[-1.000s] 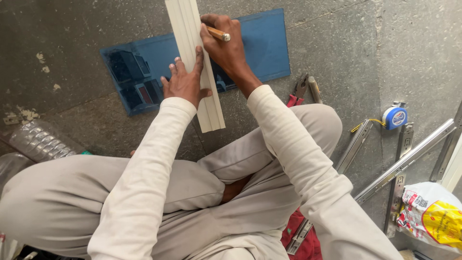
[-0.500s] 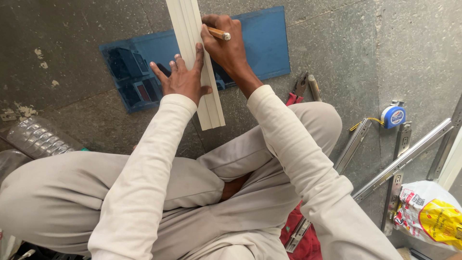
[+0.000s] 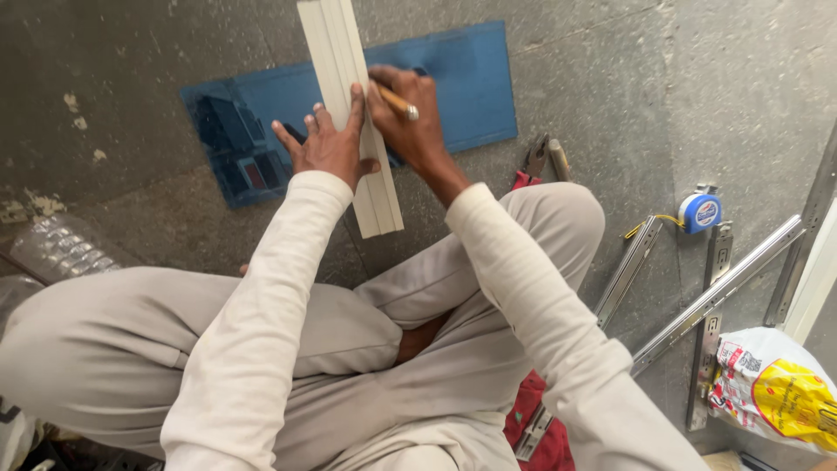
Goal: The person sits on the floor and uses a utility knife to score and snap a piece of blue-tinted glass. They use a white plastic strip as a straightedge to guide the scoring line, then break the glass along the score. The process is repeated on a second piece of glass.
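Note:
A long cream-coloured strip (image 3: 370, 187) lies across a blue mirror-like pane (image 3: 462, 87) on the grey floor. My left hand (image 3: 327, 144) presses flat on the strip, fingers spread, holding it down. My right hand (image 3: 405, 122) grips a wooden pencil (image 3: 397, 100) with a metal end, its tip against the strip's right edge just above the left hand's fingers. The pencil tip itself is hidden by my fingers. Both arms wear cream sleeves, and I squat over the work.
Red-handled pliers (image 3: 532, 161) lie by my right knee. A blue and white tape measure (image 3: 699, 211) and several metal drawer slides (image 3: 715, 292) lie to the right. A printed plastic bag (image 3: 780, 388) sits at lower right, a crushed clear bottle (image 3: 57, 249) at left.
My right hand with the pencil has slid a little down the strip towards my left hand. The left hand stays pressed on the strip.

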Action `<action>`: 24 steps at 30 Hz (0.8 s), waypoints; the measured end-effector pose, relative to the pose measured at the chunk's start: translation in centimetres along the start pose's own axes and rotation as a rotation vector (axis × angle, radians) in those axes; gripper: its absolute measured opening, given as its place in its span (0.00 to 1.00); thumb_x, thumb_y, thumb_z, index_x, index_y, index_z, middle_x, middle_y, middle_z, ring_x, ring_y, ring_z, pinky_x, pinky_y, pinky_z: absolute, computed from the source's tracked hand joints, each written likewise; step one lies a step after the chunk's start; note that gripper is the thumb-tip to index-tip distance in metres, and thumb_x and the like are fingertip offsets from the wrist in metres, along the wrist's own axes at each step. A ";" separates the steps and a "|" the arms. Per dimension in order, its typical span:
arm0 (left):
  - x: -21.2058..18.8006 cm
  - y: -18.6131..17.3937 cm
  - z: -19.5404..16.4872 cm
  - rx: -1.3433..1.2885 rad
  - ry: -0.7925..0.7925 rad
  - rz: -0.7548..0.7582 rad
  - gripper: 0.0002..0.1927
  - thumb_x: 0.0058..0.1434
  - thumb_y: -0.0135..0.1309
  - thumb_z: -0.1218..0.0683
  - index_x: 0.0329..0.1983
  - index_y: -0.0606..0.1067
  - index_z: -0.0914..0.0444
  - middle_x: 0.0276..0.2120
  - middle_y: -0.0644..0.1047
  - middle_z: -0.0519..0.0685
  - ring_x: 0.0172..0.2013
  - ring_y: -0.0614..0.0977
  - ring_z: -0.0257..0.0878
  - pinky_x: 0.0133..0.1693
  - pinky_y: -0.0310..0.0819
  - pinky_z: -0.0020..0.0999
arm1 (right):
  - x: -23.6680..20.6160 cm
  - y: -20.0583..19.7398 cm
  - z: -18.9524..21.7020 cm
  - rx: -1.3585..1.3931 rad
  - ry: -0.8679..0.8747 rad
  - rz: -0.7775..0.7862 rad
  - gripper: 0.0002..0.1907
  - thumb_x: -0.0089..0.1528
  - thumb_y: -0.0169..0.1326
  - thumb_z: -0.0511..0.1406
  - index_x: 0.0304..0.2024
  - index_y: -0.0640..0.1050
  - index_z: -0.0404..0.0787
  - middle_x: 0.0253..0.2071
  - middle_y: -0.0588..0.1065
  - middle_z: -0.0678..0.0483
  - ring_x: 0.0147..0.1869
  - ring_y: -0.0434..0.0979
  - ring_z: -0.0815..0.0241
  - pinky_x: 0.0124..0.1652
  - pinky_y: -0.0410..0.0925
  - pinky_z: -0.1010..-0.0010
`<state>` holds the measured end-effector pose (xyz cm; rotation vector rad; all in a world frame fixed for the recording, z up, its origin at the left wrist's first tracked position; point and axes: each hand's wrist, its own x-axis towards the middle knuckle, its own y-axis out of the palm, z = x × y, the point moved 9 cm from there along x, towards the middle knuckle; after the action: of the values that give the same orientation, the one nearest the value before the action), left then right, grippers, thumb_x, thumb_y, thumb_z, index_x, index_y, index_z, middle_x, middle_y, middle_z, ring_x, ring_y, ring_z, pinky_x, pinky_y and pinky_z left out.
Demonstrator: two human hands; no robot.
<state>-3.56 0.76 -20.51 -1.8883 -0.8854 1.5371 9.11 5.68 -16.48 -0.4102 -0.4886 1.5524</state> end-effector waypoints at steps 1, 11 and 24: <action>-0.1 -0.1 0.0 0.002 0.003 0.003 0.61 0.54 0.64 0.34 0.78 0.34 0.36 0.73 0.53 0.65 0.72 0.57 0.59 0.64 0.31 0.78 | -0.4 -0.4 0.4 -0.002 0.022 -0.004 0.13 0.65 0.54 0.32 0.46 0.81 0.29 0.36 0.83 0.40 0.33 0.88 0.55 0.34 0.80 0.71; -0.2 0.0 0.2 -0.013 0.010 -0.031 0.63 0.50 0.66 0.33 0.78 0.36 0.36 0.73 0.55 0.65 0.72 0.57 0.57 0.64 0.32 0.80 | -4.2 -2.0 3.4 -0.009 0.082 0.011 0.13 0.64 0.54 0.31 0.45 0.82 0.26 0.34 0.82 0.38 0.33 0.87 0.51 0.35 0.77 0.67; -0.8 0.0 0.3 -0.041 -0.004 0.004 0.62 0.53 0.66 0.34 0.78 0.35 0.36 0.74 0.52 0.66 0.73 0.55 0.58 0.65 0.31 0.79 | -9.3 -2.2 2.8 0.038 0.152 0.004 0.14 0.64 0.54 0.33 0.47 0.81 0.28 0.33 0.83 0.42 0.32 0.87 0.53 0.34 0.78 0.69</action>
<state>-3.99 0.10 -20.09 -1.9177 -0.9224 1.5369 9.86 -3.71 -13.27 -0.4965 -0.3404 1.5192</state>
